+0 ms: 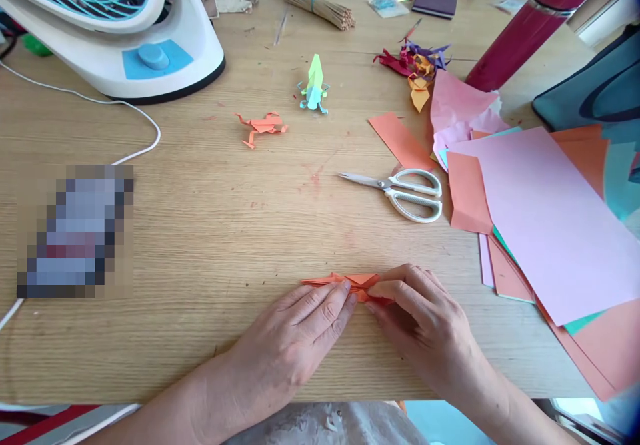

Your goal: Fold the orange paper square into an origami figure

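Note:
A narrow folded piece of orange paper lies on the wooden table near its front edge, its pointed end to the left. My left hand rests on it, the fingertips pressing it near the middle. With thumb and index finger, my right hand pinches the paper's right part; the other fingers are curled, and this end is partly covered. Beyond the hands, scissors with white handles lie nearly closed. Further back are an orange origami frog and a green and blue origami figure.
Coloured paper sheets are piled at the right, by a dark red bottle. More folded figures sit behind. A white fan stands back left; a blurred phone-like object with a white cable lies left.

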`<state>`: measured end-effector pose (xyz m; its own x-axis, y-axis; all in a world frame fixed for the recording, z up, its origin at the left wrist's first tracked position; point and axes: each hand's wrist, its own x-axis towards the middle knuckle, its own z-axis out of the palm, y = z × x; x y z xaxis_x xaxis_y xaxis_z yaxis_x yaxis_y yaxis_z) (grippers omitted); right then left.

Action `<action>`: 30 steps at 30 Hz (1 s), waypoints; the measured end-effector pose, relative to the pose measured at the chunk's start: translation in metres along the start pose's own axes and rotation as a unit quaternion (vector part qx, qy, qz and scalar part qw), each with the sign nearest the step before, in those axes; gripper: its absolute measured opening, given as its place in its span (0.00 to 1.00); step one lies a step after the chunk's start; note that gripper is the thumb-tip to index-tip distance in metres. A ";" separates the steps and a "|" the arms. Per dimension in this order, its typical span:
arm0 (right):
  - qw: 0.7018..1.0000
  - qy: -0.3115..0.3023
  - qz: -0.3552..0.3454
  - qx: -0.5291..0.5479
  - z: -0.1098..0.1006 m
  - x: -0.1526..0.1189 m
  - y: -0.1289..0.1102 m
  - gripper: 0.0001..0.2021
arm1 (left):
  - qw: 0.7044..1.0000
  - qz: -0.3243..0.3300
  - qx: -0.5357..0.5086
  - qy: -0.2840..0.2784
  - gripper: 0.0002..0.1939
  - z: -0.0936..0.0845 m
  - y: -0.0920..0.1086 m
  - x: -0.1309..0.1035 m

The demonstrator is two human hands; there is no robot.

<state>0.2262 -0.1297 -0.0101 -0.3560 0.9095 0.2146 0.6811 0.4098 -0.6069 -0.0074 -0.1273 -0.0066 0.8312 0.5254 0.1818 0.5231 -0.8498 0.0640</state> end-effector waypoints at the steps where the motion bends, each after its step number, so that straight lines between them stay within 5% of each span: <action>1: 1.000 0.002 -0.004 -0.002 0.000 -0.001 0.000 0.05 | 1.000 0.006 0.000 0.001 0.25 0.000 -0.001 0.001; 14: 0.986 -0.011 -0.111 -0.122 -0.002 -0.009 -0.001 0.09 | 0.999 0.003 -0.023 -0.022 0.26 -0.007 -0.002 0.006; 30: 0.979 -0.054 -0.161 -0.116 -0.008 -0.017 -0.005 0.18 | 0.999 0.013 0.020 -0.022 0.26 0.005 0.003 0.006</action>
<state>0.2341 -0.1470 -0.0041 -0.6328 0.7231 0.2771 0.6451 0.6902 -0.3278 -0.0003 -0.1262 -0.0100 0.8513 0.5058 0.1394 0.5083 -0.8610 0.0205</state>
